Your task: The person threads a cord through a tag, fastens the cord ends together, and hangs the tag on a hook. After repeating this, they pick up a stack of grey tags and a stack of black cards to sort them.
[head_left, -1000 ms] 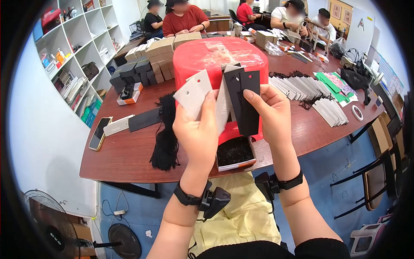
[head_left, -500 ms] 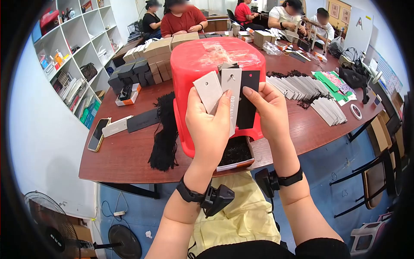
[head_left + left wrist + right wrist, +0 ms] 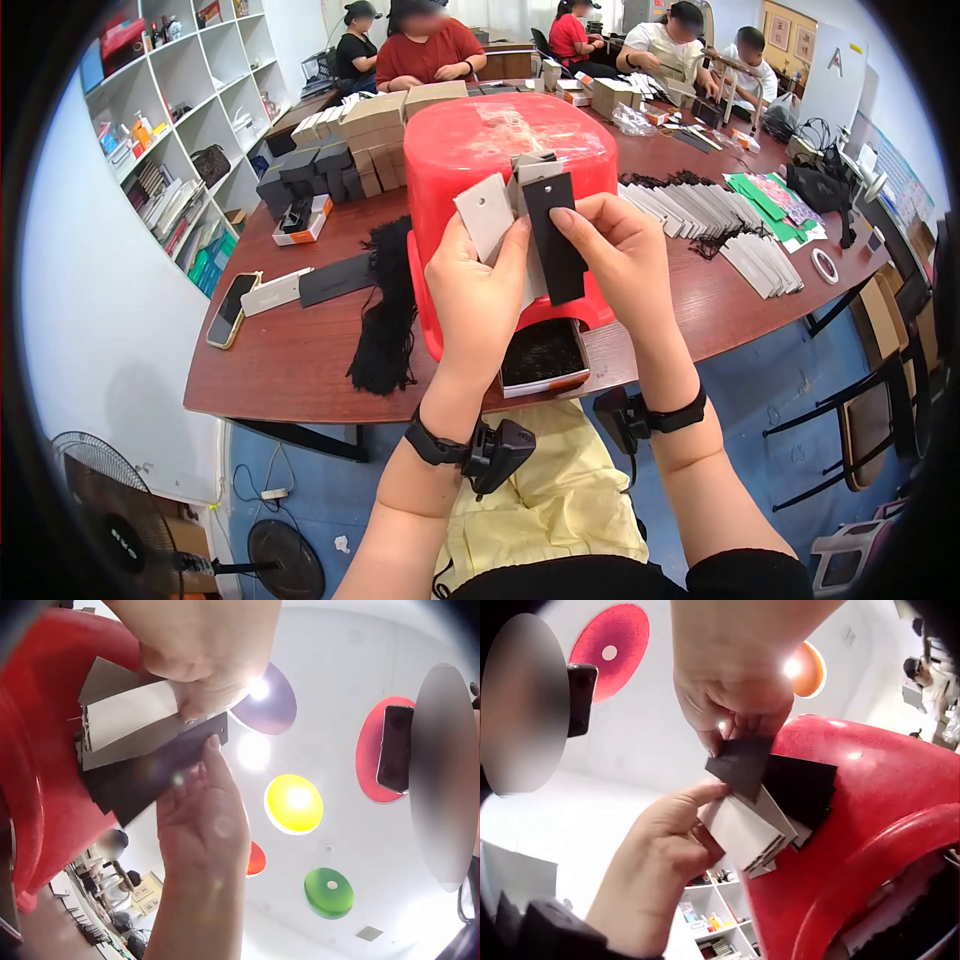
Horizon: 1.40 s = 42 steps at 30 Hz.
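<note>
My left hand (image 3: 475,290) grips a fan of light grey hang tags (image 3: 484,212), its thumb across their front. Each visible tag is a narrow card with a small hole near the top. My right hand (image 3: 628,255) pinches a black hang tag (image 3: 556,255) between thumb and fingers, overlapping the grey ones in the head view. In the left wrist view, that black tag (image 3: 150,769) lies across the bundle. More dark tags (image 3: 802,784) show within the bundle in the right wrist view. Both hands are in front of a red plastic stool (image 3: 440,140).
Beneath the hands stands a small box (image 3: 560,385) of black strings. A bundle of black cords (image 3: 385,330) and a phone (image 3: 232,310) lie left. Rows of grey tags (image 3: 690,210) and a tape roll (image 3: 825,264) are right. Stacked boxes (image 3: 375,125) stand behind.
The grey lettered tag that showed in the middle half a second ago is now mostly covered by the black tag, which my right hand has moved left. My left hand keeps its grip.
</note>
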### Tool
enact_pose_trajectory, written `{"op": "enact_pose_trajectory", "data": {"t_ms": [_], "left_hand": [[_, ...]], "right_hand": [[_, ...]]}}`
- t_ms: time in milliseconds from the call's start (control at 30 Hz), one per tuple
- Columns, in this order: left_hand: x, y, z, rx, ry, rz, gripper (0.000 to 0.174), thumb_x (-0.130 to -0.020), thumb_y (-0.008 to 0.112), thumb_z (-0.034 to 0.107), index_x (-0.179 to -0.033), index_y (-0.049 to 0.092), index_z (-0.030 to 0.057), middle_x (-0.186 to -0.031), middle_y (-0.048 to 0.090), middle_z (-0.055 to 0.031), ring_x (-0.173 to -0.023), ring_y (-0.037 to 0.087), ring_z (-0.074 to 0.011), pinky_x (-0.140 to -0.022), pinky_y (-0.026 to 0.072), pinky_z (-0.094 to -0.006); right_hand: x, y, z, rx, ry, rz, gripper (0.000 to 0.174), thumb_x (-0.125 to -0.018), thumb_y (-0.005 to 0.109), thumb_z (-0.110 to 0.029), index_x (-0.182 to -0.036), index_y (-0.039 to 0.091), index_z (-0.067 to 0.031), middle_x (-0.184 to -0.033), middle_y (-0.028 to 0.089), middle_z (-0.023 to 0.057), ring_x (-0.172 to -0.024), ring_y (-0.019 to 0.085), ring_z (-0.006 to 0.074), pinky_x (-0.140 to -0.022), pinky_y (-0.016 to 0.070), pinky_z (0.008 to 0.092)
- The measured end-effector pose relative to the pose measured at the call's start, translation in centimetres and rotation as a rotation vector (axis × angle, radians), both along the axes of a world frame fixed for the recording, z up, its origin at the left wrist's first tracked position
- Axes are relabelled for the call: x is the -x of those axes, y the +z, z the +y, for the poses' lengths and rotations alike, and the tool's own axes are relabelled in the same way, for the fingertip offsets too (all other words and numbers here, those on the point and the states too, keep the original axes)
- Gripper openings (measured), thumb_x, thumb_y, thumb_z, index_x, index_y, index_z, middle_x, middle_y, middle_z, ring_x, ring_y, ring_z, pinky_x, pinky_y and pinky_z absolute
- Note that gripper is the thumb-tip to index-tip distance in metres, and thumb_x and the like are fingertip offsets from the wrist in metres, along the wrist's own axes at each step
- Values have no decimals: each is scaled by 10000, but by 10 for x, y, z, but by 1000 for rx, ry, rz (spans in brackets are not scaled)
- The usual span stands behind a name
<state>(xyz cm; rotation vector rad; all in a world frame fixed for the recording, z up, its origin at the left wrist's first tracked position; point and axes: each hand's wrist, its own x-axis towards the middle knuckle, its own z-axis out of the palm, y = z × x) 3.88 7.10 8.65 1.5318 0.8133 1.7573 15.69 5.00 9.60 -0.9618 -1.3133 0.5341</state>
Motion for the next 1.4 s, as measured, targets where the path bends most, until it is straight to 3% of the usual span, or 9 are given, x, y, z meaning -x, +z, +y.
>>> {"op": "enact_pose_trajectory", "data": {"t_ms": [133,167,300,467,800,1033,1233,1333,1400], "left_hand": [[15,-7,2,-127,169,215,144,-772,578,75,-888,543,-3,-753,587,-33,-680,527,-67,-599,415,-205],[18,-9,2,-112,187,146,181,-732,602,61,-884,561,-29,-809,556,-101,-717,565,-211,-645,435,-275],[33,-9,-8,-150,193,194,195,-719,616,33,-895,554,-25,-817,560,-80,-716,560,-163,-644,437,-251],[25,8,-28,17,-137,-152,251,-700,639,-3,-930,538,-10,-841,596,-72,-745,559,-86,-648,457,-210],[18,2,-9,44,-163,-40,203,-748,606,58,-932,565,-16,-820,615,-52,-735,552,-65,-652,440,-201],[-2,11,3,87,-307,-124,177,-729,618,49,-878,548,-15,-808,612,-62,-713,557,-73,-629,443,-215],[-1,11,5,84,-212,-97,170,-726,624,65,-852,547,-20,-776,614,-79,-695,560,-83,-619,443,-224],[3,13,5,4,35,204,178,-741,618,120,-822,576,-33,-740,624,-112,-680,578,-102,-605,444,-244],[2,15,3,6,102,270,208,-740,618,172,-821,583,-17,-742,621,-139,-684,612,-169,-599,452,-276]], "right_hand": [[-1,-3,2,0,47,29,140,-767,602,-125,-723,568,3,-628,567,-14,-542,469,8,-479,387,163],[-1,-2,2,2,44,30,140,-767,602,-125,-723,568,3,-628,567,-14,-542,469,8,-479,387,163],[0,-2,5,11,109,112,138,-770,599,-126,-729,564,1,-632,565,-16,-546,468,6,-486,384,159],[-2,-6,9,-12,80,83,138,-772,598,-125,-729,563,2,-635,567,-16,-557,470,6,-491,382,157],[0,-4,15,67,41,63,140,-789,577,-122,-704,540,-18,-631,541,-33,-532,436,-1,-461,324,145],[-10,-18,14,93,38,88,153,-764,604,-120,-726,533,10,-645,572,17,-579,496,29,-505,396,167],[-9,-19,12,115,-28,21,160,-761,604,-127,-694,536,2,-604,545,-6,-538,449,23,-484,375,180],[-8,-16,3,20,-114,-51,176,-768,593,-133,-672,534,3,-584,528,-14,-530,431,28,-482,371,192],[-17,-22,0,8,-217,-195,184,-749,601,-168,-701,555,3,-592,555,54,-540,504,84,-502,405,231]]}}
